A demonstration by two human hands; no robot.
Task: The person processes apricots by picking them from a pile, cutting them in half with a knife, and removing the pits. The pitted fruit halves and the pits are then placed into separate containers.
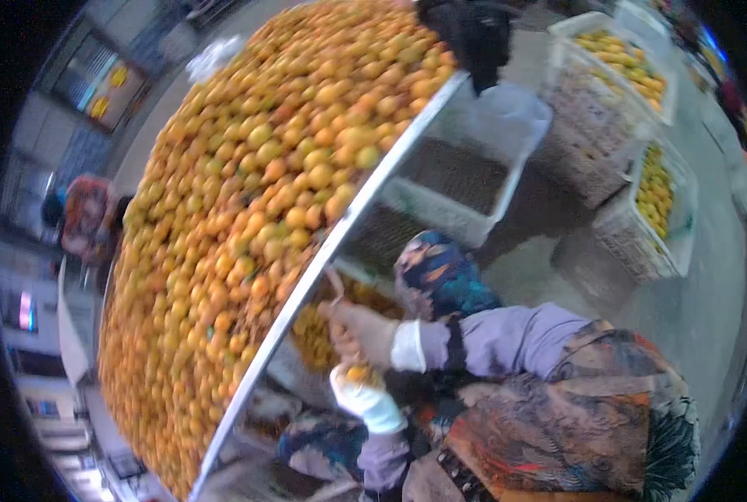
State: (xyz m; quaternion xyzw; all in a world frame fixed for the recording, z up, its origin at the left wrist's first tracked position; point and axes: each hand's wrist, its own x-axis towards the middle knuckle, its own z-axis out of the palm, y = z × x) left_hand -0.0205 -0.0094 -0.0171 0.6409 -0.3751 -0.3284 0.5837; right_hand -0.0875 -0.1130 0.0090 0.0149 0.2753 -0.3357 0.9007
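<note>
My left hand (365, 397), in a white glove, is closed around a round orange fruit (359, 374). Just above it in the view is my right hand (363, 336), its fingers curled in close to the fruit. A thin pale strip (335, 284) shows by the right fingers; I cannot tell what that hand grips. Under both hands, a container between my knees holds yellow-orange pieces (312, 339), blurred and partly hidden. Beside the hands runs the pale edge (327, 251) of a big table, heaped with round orange and yellow fruit (240, 226).
Beneath the table edge stands a white plastic crate (440, 213). Further right are stacked white crates (595, 105) of fruit and another filled crate (641, 226) on the grey floor. A dark shape (474, 38) borders the heap's far end. My patterned knee (440, 272) rises near the crate.
</note>
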